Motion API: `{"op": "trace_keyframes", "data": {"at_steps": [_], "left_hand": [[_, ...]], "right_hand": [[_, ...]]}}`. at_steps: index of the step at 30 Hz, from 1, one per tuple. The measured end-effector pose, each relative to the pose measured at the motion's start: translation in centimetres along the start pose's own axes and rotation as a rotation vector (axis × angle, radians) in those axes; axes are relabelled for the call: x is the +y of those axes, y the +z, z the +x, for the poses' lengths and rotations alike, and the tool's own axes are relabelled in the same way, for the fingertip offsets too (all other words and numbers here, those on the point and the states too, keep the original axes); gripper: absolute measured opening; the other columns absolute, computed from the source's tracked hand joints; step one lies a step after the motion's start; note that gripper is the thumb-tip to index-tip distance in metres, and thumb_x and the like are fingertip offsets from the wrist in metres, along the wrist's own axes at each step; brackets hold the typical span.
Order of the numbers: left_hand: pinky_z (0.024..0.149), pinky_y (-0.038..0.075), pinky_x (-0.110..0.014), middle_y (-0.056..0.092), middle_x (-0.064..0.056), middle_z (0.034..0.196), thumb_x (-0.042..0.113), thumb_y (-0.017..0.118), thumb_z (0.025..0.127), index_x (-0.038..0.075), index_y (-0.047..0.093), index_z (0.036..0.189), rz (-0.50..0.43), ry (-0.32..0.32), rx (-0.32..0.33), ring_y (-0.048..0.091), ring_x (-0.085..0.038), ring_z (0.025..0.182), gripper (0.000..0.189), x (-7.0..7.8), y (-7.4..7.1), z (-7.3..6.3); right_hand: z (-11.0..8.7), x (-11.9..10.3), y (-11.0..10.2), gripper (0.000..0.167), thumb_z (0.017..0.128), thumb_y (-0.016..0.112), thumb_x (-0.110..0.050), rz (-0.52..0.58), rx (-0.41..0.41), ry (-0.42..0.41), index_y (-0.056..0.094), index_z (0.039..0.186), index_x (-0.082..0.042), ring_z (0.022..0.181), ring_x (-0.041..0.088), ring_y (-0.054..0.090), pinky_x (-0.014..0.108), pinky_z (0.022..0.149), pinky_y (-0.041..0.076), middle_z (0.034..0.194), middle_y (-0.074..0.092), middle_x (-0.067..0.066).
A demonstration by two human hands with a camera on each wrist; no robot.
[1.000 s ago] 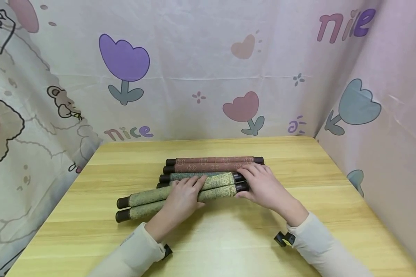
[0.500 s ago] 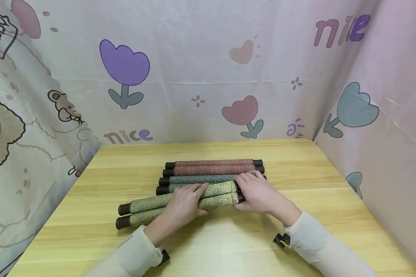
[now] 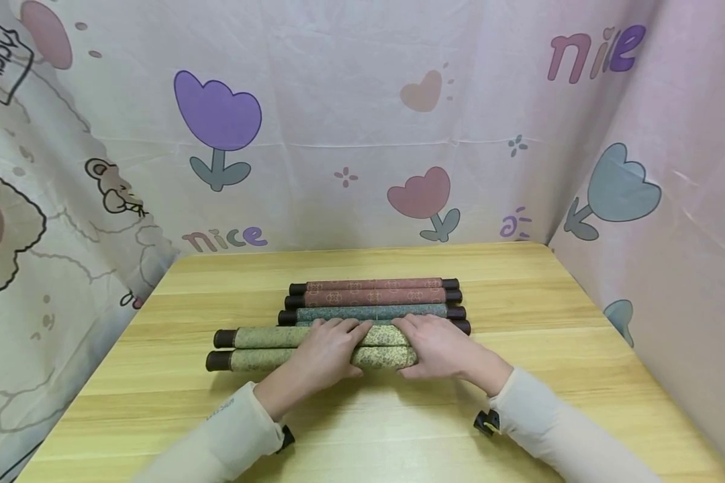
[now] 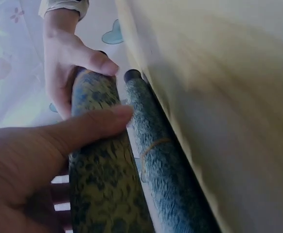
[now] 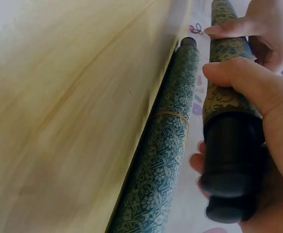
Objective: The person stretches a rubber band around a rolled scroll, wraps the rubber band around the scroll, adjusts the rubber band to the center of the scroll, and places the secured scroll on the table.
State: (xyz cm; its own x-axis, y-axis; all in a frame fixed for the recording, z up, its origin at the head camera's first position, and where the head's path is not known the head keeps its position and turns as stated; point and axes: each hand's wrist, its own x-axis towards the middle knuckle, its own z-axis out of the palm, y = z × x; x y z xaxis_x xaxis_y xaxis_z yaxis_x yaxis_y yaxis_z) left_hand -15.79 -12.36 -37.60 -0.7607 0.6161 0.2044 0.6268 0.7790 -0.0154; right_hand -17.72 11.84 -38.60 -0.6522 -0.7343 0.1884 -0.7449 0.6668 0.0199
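Both hands hold a rolled scroll [image 3: 266, 337] in yellow-green patterned cloth, a pair of rolls side by side with dark end knobs. My left hand [image 3: 325, 355] grips it around the middle, thumb on the near side and fingers over the far side. Toward its right end, my right hand [image 3: 444, 345] grips it the same way and hides that end in the head view. In the right wrist view its black knobs [image 5: 231, 155] show beside the palm. Just behind lies a teal patterned scroll [image 3: 368, 312], partly covered by the yellow-green one; a thin cord [image 5: 173, 114] rings it.
Behind the teal scroll, a reddish scroll [image 3: 371, 297] with dark knobs lies parallel to it on the wooden table [image 3: 187, 288]. Printed curtains [image 3: 326, 87] stand at the back and both sides. Black wrist mounts [image 3: 486, 422] hang under the sleeves.
The yellow-green scroll's left end has swung back, so it now lies nearly parallel to the others. My right hand has slid left along it, nearer my left hand.
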Motion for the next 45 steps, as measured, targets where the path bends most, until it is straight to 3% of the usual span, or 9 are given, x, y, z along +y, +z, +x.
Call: {"op": "trace_keyframes", "data": {"at_steps": [4, 8, 14, 19, 30, 39, 45], "left_hand": [[0.091, 0.046, -0.060, 0.058, -0.009, 0.133, 0.054, 0.079, 0.075, 0.013, 0.046, 0.147, 0.005, 0.042, -0.071, 0.058, -0.034, 0.115, 0.089, -0.5, -0.2, 0.4], [0.096, 0.043, -0.059, 0.052, -0.011, 0.140, 0.059, 0.071, 0.081, 0.017, 0.034, 0.154, 0.001, 0.071, -0.126, 0.053, -0.035, 0.122, 0.092, -1.3, -0.3, 0.4], [0.099, 0.038, -0.064, 0.047, -0.011, 0.145, 0.061, 0.072, 0.078, 0.019, 0.028, 0.156, -0.004, 0.087, -0.118, 0.048, -0.037, 0.127, 0.098, -3.1, -0.5, -0.2], [0.099, 0.038, -0.063, 0.046, -0.012, 0.145, 0.063, 0.072, 0.076, 0.020, 0.027, 0.156, 0.003, 0.092, -0.108, 0.047, -0.038, 0.127, 0.102, -4.5, -0.6, -0.9], [0.101, 0.036, -0.062, 0.052, -0.012, 0.140, 0.063, 0.072, 0.077, 0.017, 0.036, 0.153, -0.028, 0.036, -0.078, 0.049, -0.038, 0.125, 0.096, -7.2, -0.2, -2.3], [0.096, 0.042, -0.063, 0.057, -0.014, 0.133, 0.058, 0.076, 0.076, 0.007, 0.049, 0.143, -0.046, -0.020, -0.124, 0.053, -0.038, 0.121, 0.088, -7.6, 0.3, -2.6], [0.091, 0.047, -0.060, 0.060, -0.017, 0.130, 0.052, 0.081, 0.073, 0.003, 0.053, 0.139, -0.079, -0.018, -0.103, 0.056, -0.038, 0.117, 0.086, -7.7, 0.1, -2.3]], "right_hand": [[-0.4, 0.5, -0.2, 0.082, 0.071, 0.079, -0.048, 0.059, 0.017, 0.026, 0.053, 0.132, 0.000, 0.091, 0.021, 0.064, 0.037, 0.078, 0.056, 0.108, 0.064, 0.006], [-0.9, 1.2, -0.4, 0.081, 0.070, 0.079, -0.047, 0.067, 0.023, 0.033, 0.054, 0.130, 0.001, 0.095, 0.025, 0.065, 0.041, 0.079, 0.055, 0.112, 0.065, 0.009], [-1.7, 2.3, -0.4, 0.085, 0.069, 0.082, -0.047, 0.089, 0.003, 0.063, 0.053, 0.132, 0.003, 0.106, 0.032, 0.062, 0.050, 0.091, 0.050, 0.121, 0.064, 0.014], [-2.3, 2.9, -0.6, 0.086, 0.069, 0.083, -0.045, 0.117, -0.007, 0.078, 0.053, 0.133, 0.004, 0.110, 0.034, 0.061, 0.052, 0.093, 0.049, 0.124, 0.062, 0.017], [-3.2, 4.4, -0.9, 0.085, 0.069, 0.083, -0.045, 0.147, 0.001, 0.101, 0.054, 0.133, 0.002, 0.109, 0.035, 0.061, 0.053, 0.091, 0.050, 0.127, 0.061, 0.016], [-3.2, 4.6, -0.3, 0.086, 0.069, 0.083, -0.048, 0.150, -0.023, 0.090, 0.054, 0.133, 0.002, 0.109, 0.034, 0.062, 0.051, 0.091, 0.051, 0.126, 0.061, 0.016], [-3.0, 4.8, -0.1, 0.092, 0.073, 0.078, -0.055, 0.142, -0.051, 0.113, 0.048, 0.141, 0.000, 0.120, 0.036, 0.054, 0.056, 0.100, 0.042, 0.134, 0.056, 0.018]]}}
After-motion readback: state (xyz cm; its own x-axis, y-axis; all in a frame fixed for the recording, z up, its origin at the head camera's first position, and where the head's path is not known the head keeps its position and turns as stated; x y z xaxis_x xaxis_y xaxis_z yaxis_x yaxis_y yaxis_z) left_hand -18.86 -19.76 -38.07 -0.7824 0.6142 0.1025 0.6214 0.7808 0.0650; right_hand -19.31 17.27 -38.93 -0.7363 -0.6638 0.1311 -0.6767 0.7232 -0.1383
